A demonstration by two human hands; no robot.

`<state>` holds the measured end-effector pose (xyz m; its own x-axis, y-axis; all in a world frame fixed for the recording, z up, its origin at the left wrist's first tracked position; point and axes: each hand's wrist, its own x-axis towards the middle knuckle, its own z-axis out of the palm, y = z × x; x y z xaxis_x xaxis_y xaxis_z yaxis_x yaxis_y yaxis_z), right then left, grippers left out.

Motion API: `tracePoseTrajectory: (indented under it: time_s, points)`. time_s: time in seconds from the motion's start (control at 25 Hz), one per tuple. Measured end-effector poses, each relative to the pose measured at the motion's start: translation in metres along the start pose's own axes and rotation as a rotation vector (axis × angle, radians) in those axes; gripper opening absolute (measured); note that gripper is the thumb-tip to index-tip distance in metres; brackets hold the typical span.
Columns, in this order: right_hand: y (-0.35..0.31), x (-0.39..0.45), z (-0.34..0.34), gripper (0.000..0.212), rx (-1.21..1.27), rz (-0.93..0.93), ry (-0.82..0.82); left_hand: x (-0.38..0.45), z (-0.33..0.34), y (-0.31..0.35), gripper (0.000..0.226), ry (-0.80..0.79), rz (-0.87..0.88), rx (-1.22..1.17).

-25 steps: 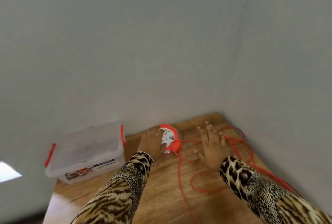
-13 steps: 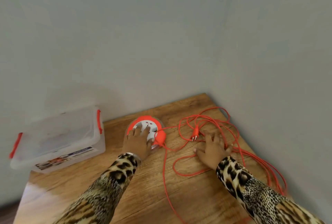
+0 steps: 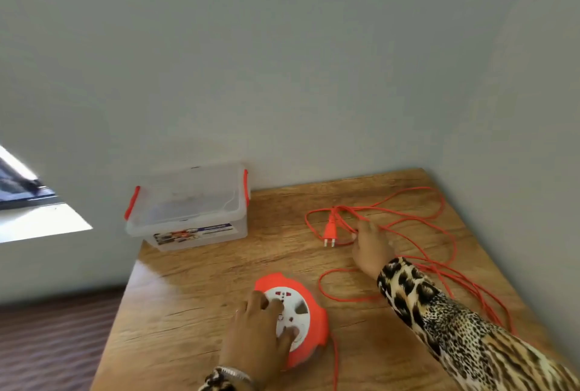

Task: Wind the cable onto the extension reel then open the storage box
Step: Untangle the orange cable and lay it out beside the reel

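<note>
An orange extension reel [image 3: 309, 324] with a white socket face lies flat near the table's front. My left hand [image 3: 257, 337] rests on top of it, fingers spread over the white face. The orange cable [image 3: 439, 224] lies in loose loops across the right half of the table. Its plug [image 3: 330, 232] lies on the wood. My right hand [image 3: 370, 248] is just right of the plug, fingers curled round cable strands. A clear storage box [image 3: 188, 211] with orange latches stands shut at the back left against the wall.
The wooden table [image 3: 194, 302] fits into a corner, with grey walls behind and to the right. Its left edge drops to a dark floor [image 3: 50, 340]. A bright window patch [image 3: 34, 221] shows at far left.
The reel has come nearer to the table's front under my left hand. My right hand has moved up to the cable beside the plug. The view has swung, so the box sits further right.
</note>
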<state>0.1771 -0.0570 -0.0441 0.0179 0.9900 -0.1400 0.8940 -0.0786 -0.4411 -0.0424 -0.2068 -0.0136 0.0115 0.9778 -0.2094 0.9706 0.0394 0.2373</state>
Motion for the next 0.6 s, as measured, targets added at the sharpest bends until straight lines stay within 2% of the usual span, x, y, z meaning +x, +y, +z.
tracePoseTrajectory:
  time_s: [0.12,0.2,0.28,0.36,0.4,0.44,0.48,0.52,0.56,0.6]
  points:
    - [-0.048,-0.008,-0.045,0.017,0.22,-0.305,0.011,0.01,-0.032,-0.012,0.05,0.128,0.023,-0.328]
    - [-0.083,-0.016,-0.081,0.017,0.445,-0.403,-0.061,0.028,-0.053,-0.013,0.055,0.141,0.02,-0.566]
    - [-0.111,-0.023,-0.111,0.019,0.915,-0.368,-0.14,0.051,-0.073,-0.009,0.071,0.081,0.029,-0.708]
    - [-0.126,-0.023,-0.138,0.018,1.373,-0.285,-0.165,0.075,-0.081,-0.001,0.086,-0.006,0.129,-0.622]
    - [-0.128,-0.021,-0.149,0.017,1.505,-0.243,-0.15,0.083,-0.083,0.007,0.085,-0.053,0.193,-0.603]
    - [-0.126,-0.016,-0.157,0.016,1.589,-0.205,-0.128,0.09,-0.081,0.017,0.073,-0.096,0.255,-0.657]
    - [-0.121,-0.01,-0.162,0.015,1.632,-0.165,-0.098,0.094,-0.079,0.028,0.05,-0.122,0.297,-0.771]
    - [-0.113,-0.003,-0.162,0.013,1.641,-0.113,-0.064,0.099,-0.078,0.037,0.026,-0.124,0.269,-0.901]
    - [-0.103,0.003,-0.158,0.012,1.621,-0.048,-0.018,0.105,-0.079,0.043,0.015,-0.102,0.199,-1.021]
    - [-0.089,0.011,-0.151,0.012,1.581,0.022,0.024,0.113,-0.082,0.046,0.012,-0.085,0.099,-1.128]
